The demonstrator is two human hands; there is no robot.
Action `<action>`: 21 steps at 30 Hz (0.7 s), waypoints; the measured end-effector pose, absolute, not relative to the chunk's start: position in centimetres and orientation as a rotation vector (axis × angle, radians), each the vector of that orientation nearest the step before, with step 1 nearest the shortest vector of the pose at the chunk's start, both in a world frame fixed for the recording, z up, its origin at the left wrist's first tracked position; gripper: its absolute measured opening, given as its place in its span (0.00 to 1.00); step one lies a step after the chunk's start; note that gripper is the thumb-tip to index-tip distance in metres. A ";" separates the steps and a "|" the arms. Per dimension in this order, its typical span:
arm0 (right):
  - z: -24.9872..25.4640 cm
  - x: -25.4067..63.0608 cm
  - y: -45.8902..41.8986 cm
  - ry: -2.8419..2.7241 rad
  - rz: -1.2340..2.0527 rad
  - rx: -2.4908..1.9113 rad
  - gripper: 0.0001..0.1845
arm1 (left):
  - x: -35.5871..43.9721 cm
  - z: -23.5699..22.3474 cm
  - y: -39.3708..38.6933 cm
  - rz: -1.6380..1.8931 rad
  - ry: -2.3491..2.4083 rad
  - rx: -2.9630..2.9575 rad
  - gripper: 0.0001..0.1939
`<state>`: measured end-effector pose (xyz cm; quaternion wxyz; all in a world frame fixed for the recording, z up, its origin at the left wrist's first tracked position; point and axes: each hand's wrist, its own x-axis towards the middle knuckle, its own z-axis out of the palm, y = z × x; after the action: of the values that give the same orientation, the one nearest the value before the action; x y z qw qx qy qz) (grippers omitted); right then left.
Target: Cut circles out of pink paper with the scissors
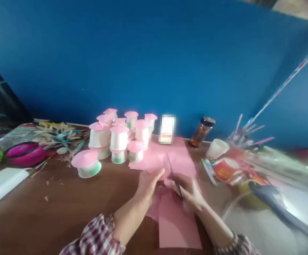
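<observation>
While the right hand point(189, 191) grips scissors point(179, 190), the left hand point(148, 185) meets pink paper point(164, 161)

Mid-frame, the right hand's fingers wrap closely round the scissors, blades pointing up, their opening too blurred to judge. The left hand is half curled at the pink paper, thumb stretched out; whether it pinches, I cannot tell. A pink sheet point(179, 226) lies at lower centre, and pink-topped cups point(118, 141) stand left of centre

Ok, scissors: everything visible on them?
The scissors show a thin, greyish blade, metal by its look, and a dark handle. The right hand holds them by the handle; the blade points away from the person, angled slightly left, over pink paper. Too blurred to tell whether the blades are parted or touch the paper.
</observation>
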<state>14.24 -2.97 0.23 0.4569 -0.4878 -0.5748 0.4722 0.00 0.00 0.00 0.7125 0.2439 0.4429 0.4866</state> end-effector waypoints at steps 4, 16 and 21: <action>0.3 14.4 -3.1 -1.417 1.205 -1.249 0.25 | 0.0 0.7 0.2 1.078 0.936 0.545 0.13; 1.1 14.4 -3.4 -1.513 1.123 -1.331 0.26 | -0.3 0.9 0.0 1.077 0.904 0.575 0.11; 1.2 14.4 -3.4 -1.530 1.119 -1.358 0.26 | -0.1 0.7 0.3 1.091 0.935 0.537 0.14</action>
<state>14.42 -3.42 1.25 0.3938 -0.5354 -0.6030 0.4412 -0.14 0.29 0.75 0.7200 0.2429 0.4228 0.4937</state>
